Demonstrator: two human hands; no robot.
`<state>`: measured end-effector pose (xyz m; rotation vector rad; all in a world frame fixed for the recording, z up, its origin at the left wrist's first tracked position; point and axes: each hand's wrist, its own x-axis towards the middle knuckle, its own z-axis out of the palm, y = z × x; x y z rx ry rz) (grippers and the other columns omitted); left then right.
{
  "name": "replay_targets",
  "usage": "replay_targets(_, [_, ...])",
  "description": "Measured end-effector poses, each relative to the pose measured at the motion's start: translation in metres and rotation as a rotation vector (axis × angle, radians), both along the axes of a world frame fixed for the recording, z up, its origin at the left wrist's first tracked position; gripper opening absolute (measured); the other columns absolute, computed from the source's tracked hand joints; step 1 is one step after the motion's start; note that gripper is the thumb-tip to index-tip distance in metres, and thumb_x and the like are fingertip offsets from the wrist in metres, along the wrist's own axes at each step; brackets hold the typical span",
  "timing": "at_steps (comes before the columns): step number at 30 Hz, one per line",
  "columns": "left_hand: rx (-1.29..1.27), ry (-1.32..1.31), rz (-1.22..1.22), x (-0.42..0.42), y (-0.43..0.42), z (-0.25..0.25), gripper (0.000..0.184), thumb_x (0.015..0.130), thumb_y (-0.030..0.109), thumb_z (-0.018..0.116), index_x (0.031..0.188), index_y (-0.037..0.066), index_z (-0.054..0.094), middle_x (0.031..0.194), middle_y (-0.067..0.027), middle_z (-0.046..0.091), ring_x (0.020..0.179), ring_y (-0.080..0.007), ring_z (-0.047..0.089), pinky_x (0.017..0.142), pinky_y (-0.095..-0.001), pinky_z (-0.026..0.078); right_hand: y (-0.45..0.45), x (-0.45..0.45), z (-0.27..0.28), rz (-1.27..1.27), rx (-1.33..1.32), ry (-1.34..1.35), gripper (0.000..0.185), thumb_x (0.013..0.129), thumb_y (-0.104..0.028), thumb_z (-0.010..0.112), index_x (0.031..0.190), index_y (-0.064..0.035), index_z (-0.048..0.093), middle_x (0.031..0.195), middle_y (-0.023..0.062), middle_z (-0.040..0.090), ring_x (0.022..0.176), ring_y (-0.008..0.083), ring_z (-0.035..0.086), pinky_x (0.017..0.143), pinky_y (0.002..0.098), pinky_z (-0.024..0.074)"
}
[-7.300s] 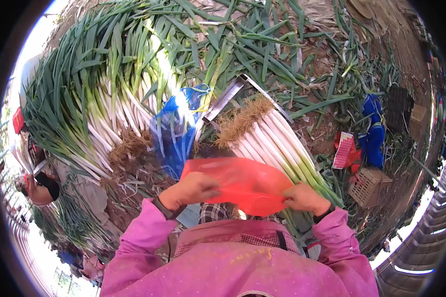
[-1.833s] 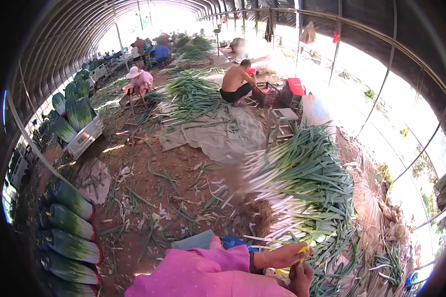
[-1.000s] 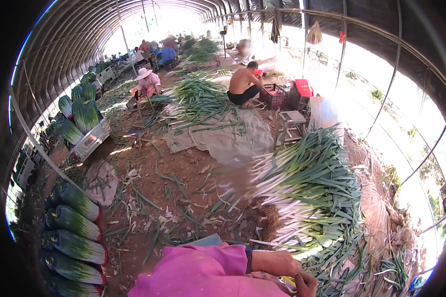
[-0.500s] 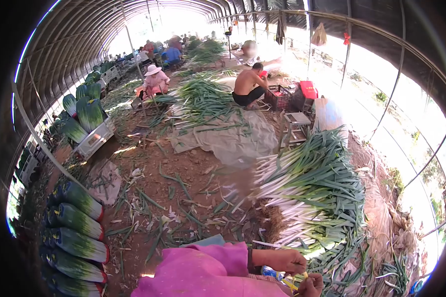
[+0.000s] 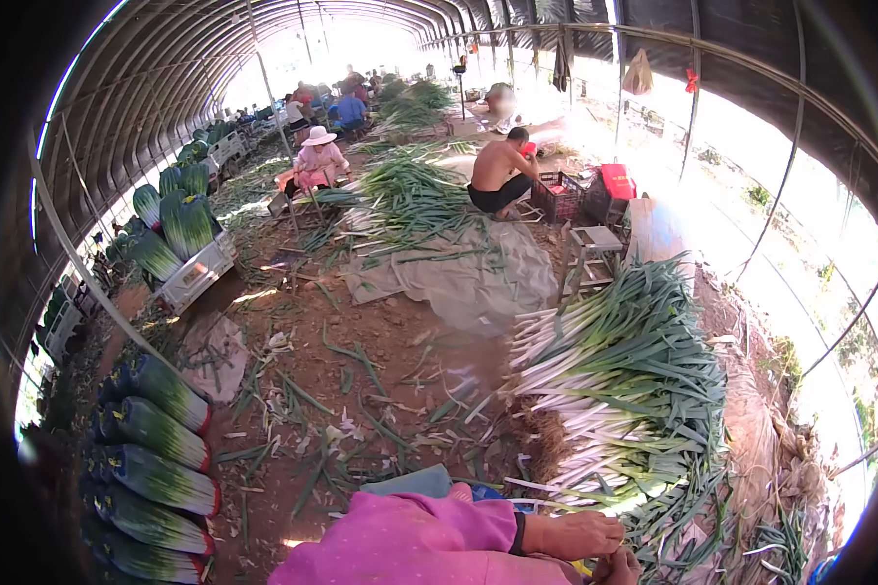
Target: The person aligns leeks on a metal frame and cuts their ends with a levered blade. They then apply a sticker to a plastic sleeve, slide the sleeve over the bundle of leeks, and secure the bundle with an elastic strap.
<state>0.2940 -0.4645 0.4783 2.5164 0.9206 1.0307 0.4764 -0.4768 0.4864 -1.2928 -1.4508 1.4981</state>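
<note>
My left hand [image 5: 587,534] and my right hand [image 5: 618,565] are close together at the lower right, fingers closed in a pinch. A bit of yellow strip [image 5: 583,566] shows just below my left hand; the part between the fingers is hidden. My right hand is partly cut off by the bottom edge. Just beyond both hands lies a large pile of leeks [image 5: 615,390], white stalks and roots toward the left, green leaves toward the right. Pink sleeves [image 5: 410,536] cover my arms.
Bundled leeks [image 5: 156,478] with red ends are stacked at left. A white cart [image 5: 197,278] carries more bundles. Further off are a stool [image 5: 593,244], a crate [image 5: 558,200], a tarp [image 5: 458,278], a second leek pile [image 5: 410,200] and several people. Leaf scraps litter the soil.
The view has shifted slightly, so the scene sits a little further right. My hands have drawn closer together, and the yellow strip seen between them earlier is now mostly hidden.
</note>
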Motion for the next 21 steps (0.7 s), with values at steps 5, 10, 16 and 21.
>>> replay_targets(5, [-0.076, -0.04, -0.057, -0.003, -0.003, 0.01, 0.016, 0.08, 0.017, 0.055, 0.08, 0.001, 0.057, 0.09, -0.0096, 0.051, 0.086, -0.0261, 0.054, 0.071, -0.0359, 0.047, -0.001, -0.009, 0.022, -0.143, -0.412, 0.163, 0.023, 0.093, -0.021, 0.055, 0.073, -0.0103, 0.049, 0.055, -0.0041, 0.037, 0.049, 0.0078, 0.032, 0.045, 0.0262, 0.0259])
replay_targets(10, [-0.177, -0.066, 0.058, 0.002, -0.006, -0.004, 0.018, 0.083, 0.017, 0.055, 0.08, -0.001, 0.057, 0.088, -0.0137, 0.055, 0.082, -0.0322, 0.056, 0.068, -0.0397, 0.049, -0.006, -0.011, 0.011, -0.137, -0.087, 0.085, 0.024, 0.091, -0.018, 0.055, 0.07, -0.009, 0.047, 0.056, -0.0028, 0.038, 0.05, 0.0077, 0.031, 0.045, 0.0253, 0.0311])
replay_targets(16, [-0.475, -0.206, -0.061, -0.006, -0.003, 0.001, 0.013, 0.081, 0.015, 0.058, 0.083, 0.003, 0.06, 0.077, -0.0149, 0.061, 0.076, -0.0362, 0.059, 0.069, -0.0433, 0.048, -0.009, -0.018, 0.031, -0.277, -0.318, 0.255, 0.024, 0.09, -0.015, 0.052, 0.068, -0.0071, 0.048, 0.057, -0.0019, 0.039, 0.05, 0.0083, 0.034, 0.046, 0.025, 0.03])
replay_targets(21, [-0.48, -0.18, -0.106, -0.015, 0.002, 0.005, 0.011, 0.077, 0.014, 0.061, 0.078, 0.003, 0.061, 0.076, -0.0146, 0.06, 0.075, -0.0355, 0.058, 0.068, -0.0425, 0.046, -0.009, -0.023, 0.054, -0.027, -0.245, 0.088, 0.029, 0.092, -0.018, 0.055, 0.066, -0.0102, 0.046, 0.056, -0.0049, 0.037, 0.05, 0.0056, 0.031, 0.045, 0.0249, 0.0239])
